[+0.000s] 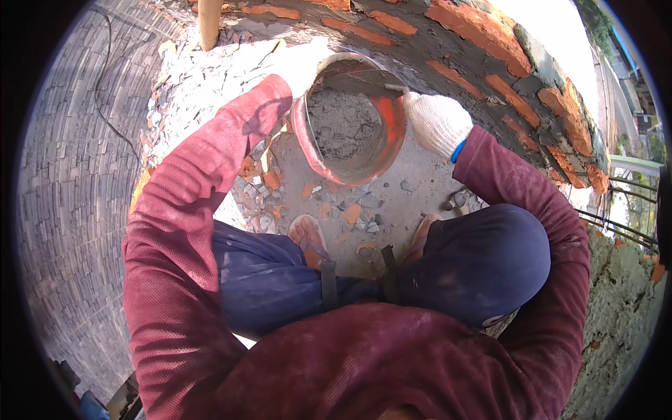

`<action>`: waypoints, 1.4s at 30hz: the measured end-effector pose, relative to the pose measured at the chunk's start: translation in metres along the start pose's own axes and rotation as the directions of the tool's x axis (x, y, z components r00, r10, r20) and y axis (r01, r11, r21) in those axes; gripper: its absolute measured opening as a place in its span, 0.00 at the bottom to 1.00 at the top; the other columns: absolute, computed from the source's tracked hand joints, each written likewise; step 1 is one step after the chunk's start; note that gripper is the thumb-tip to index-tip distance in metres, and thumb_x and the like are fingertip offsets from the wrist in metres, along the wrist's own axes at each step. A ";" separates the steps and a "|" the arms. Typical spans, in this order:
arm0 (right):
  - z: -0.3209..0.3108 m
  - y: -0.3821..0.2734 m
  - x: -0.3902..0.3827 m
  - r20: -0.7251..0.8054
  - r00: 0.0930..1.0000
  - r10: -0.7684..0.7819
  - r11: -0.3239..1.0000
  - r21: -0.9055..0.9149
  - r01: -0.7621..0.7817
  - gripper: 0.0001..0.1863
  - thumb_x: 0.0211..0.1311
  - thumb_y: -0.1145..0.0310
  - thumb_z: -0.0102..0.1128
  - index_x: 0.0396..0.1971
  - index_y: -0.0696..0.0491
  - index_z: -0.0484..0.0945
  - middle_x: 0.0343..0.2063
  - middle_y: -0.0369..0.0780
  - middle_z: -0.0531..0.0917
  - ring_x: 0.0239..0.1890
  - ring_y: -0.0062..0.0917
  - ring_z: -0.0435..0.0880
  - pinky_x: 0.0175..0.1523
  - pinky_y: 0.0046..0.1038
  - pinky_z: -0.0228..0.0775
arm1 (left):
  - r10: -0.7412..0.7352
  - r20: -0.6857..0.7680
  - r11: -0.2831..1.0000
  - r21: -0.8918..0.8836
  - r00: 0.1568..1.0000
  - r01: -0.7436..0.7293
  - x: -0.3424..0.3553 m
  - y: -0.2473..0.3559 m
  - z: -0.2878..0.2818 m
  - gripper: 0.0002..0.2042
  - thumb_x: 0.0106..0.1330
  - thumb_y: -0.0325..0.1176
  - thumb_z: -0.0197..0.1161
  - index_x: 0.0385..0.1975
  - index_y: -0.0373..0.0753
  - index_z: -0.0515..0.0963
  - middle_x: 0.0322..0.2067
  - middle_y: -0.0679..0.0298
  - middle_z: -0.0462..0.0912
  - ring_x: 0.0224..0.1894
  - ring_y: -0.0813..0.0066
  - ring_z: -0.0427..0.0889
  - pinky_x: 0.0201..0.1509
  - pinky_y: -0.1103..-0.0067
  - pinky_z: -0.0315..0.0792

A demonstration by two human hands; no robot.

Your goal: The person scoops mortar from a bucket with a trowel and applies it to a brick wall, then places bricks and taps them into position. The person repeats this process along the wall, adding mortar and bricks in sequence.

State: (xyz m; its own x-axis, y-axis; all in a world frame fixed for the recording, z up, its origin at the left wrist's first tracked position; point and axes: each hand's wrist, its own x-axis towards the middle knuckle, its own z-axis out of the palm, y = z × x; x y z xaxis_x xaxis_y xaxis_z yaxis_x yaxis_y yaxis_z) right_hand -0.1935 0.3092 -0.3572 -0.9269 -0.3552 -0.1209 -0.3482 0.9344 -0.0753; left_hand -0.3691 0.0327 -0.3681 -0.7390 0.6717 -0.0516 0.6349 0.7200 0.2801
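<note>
In front of my feet, a red bucket tilts toward me, its mouth facing up at me. Wet grey mortar lies inside, smeared up to the rim, and a thin wire handle loops over the opening. On the bucket's left side is my left hand in a white glove, closed at the rim; strong sunlight bleaches out its fingers. My right hand, in a white knit glove with a blue cuff edge, grips the right side of the rim, most of its fingers hidden.
A rough brick wall with grey mortar curves along the far right. Broken brick and mortar chips litter the floor around my sandalled feet. A wooden post stands far left; a dark cable runs over the grey tiled surface.
</note>
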 end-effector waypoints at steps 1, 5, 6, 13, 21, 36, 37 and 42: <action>0.009 -0.002 0.005 0.019 1.000 0.016 0.999 -0.033 -0.015 0.16 0.62 0.70 0.65 0.47 0.61 0.80 0.32 0.48 0.88 0.35 0.44 0.91 0.38 0.41 0.84 | -0.029 -0.040 1.000 -0.008 0.999 0.028 -0.003 0.008 -0.001 0.14 0.81 0.38 0.49 0.54 0.36 0.75 0.46 0.44 0.86 0.49 0.43 0.86 0.55 0.56 0.76; 0.009 -0.008 0.002 0.293 0.955 -0.048 0.996 -0.056 0.067 0.11 0.58 0.71 0.66 0.40 0.59 0.86 0.31 0.49 0.89 0.37 0.44 0.92 0.43 0.42 0.84 | -0.101 -0.072 0.989 0.105 0.992 0.109 -0.023 0.063 -0.020 0.15 0.78 0.34 0.52 0.58 0.39 0.79 0.51 0.46 0.86 0.57 0.46 0.84 0.62 0.59 0.76; 0.008 0.002 0.009 0.426 0.902 -0.071 0.996 -0.012 0.085 0.10 0.57 0.71 0.66 0.38 0.58 0.87 0.31 0.49 0.90 0.38 0.44 0.93 0.44 0.42 0.84 | -0.074 -0.114 0.997 0.030 0.991 0.078 -0.023 0.060 -0.011 0.15 0.78 0.33 0.52 0.59 0.40 0.79 0.51 0.47 0.86 0.58 0.47 0.84 0.63 0.59 0.75; 0.013 -0.007 -0.002 0.657 0.745 -0.117 0.842 0.463 -0.276 0.05 0.55 0.76 0.58 0.32 0.58 0.74 0.26 0.47 0.82 0.26 0.41 0.87 0.28 0.41 0.78 | 0.071 -0.121 0.991 0.125 0.990 -0.056 -0.030 0.063 -0.007 0.16 0.76 0.29 0.53 0.60 0.41 0.80 0.52 0.50 0.85 0.58 0.48 0.83 0.63 0.60 0.75; 0.074 -0.037 -0.033 0.388 0.886 -0.253 0.553 0.810 -0.197 0.08 0.60 0.73 0.59 0.28 0.54 0.68 0.22 0.39 0.72 0.23 0.29 0.74 0.31 0.34 0.71 | 0.214 -0.432 0.976 0.129 0.876 -0.174 -0.024 0.033 0.045 0.15 0.77 0.29 0.54 0.59 0.40 0.80 0.53 0.52 0.84 0.54 0.51 0.84 0.60 0.61 0.77; 0.007 -0.011 -0.040 0.625 0.689 -0.366 0.125 0.767 -0.629 0.12 0.67 0.71 0.66 0.46 0.57 0.77 0.27 0.32 0.78 0.15 0.14 0.76 0.17 0.23 0.71 | -0.143 -0.118 0.968 0.190 0.983 0.164 -0.034 0.033 0.015 0.17 0.82 0.37 0.52 0.60 0.35 0.80 0.53 0.50 0.84 0.54 0.55 0.84 0.63 0.62 0.78; -0.012 -0.008 -0.039 0.668 0.654 -0.356 0.168 0.734 -0.658 0.14 0.67 0.71 0.66 0.48 0.58 0.77 0.27 0.32 0.78 0.15 0.14 0.76 0.17 0.22 0.70 | -0.155 -0.093 0.972 0.162 0.983 0.169 -0.042 0.017 0.017 0.17 0.81 0.36 0.53 0.60 0.35 0.80 0.53 0.50 0.85 0.54 0.55 0.84 0.62 0.63 0.78; -0.051 -0.003 -0.031 0.709 0.657 -0.256 0.288 0.705 -0.648 0.15 0.67 0.72 0.67 0.49 0.60 0.77 0.27 0.31 0.79 0.15 0.13 0.76 0.17 0.22 0.71 | -0.184 -0.007 0.983 -0.006 0.983 0.184 -0.071 -0.050 0.045 0.16 0.81 0.36 0.53 0.60 0.35 0.80 0.52 0.52 0.86 0.53 0.58 0.85 0.61 0.65 0.79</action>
State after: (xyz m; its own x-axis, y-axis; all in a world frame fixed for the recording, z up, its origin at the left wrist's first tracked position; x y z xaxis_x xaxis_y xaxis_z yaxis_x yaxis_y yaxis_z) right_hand -0.1710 0.3188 -0.3031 -0.4213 -0.4922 -0.7617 0.5986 0.4801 -0.6413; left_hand -0.3388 -0.0431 -0.4212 -0.8448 0.5265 -0.0956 0.4868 0.8303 0.2714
